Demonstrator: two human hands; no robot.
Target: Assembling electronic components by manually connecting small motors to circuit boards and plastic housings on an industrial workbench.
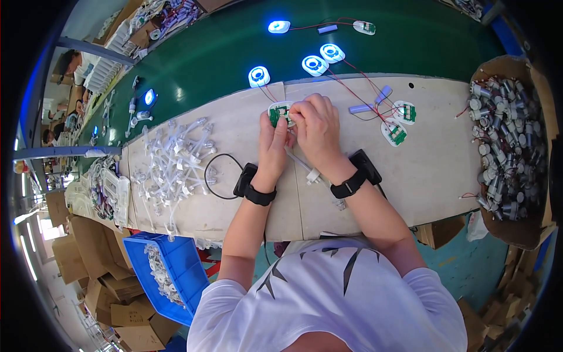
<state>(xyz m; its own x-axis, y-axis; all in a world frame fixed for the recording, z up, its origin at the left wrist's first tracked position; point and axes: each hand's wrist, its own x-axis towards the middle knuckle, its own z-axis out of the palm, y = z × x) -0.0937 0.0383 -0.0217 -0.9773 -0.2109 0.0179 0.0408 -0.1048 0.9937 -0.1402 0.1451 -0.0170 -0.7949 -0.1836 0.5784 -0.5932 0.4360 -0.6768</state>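
Observation:
My left hand [274, 146] is closed on a small white oval housing with a green circuit board [276, 114] in it, thumb on the front. Fingertips of my right hand [318, 126] pinch at the board's right side; what is between them is too small to make out. Thin red wires run from the board up to a lit blue-white lamp head [258, 76] at the belt's edge. Below my hands lies a white translucent plastic stem [314, 175], partly hidden by the right wrist. To the right, two more circuit boards [393, 134] lie wired to purple cylindrical batteries [360, 109] and lit lamp heads [315, 66].
A pile of clear plastic stems [176, 155] covers the table's left. At the right stands a carton [536, 123] full of silvery cylindrical parts. A green conveyor belt [211, 64] runs behind, carrying another lit lamp [279, 27]. A blue crate [190, 258] stands below left.

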